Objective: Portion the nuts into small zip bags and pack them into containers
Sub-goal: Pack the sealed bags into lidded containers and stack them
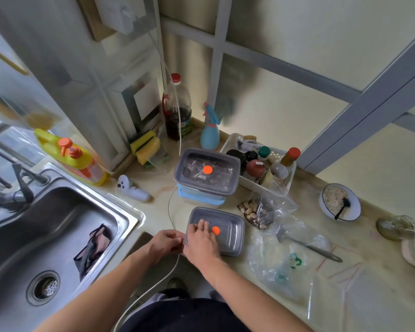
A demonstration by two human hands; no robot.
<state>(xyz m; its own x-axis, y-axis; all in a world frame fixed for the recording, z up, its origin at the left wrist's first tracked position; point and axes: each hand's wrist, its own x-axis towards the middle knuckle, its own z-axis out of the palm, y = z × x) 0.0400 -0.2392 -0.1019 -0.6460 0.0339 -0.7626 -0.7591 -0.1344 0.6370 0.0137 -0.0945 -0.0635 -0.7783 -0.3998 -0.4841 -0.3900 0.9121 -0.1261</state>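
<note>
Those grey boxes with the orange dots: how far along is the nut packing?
One lidded container, stacked on a blue box, already holds bagged nuts. The right hand presses the lid of the near container while the left hand grips its edge. Loose nuts remain in the open zip bag.

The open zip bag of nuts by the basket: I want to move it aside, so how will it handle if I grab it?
The zip bag of nuts would probably sag, being thin clear film. Its mouth looks open, so nuts may spill. It probably slides easily on the smooth counter.
</note>
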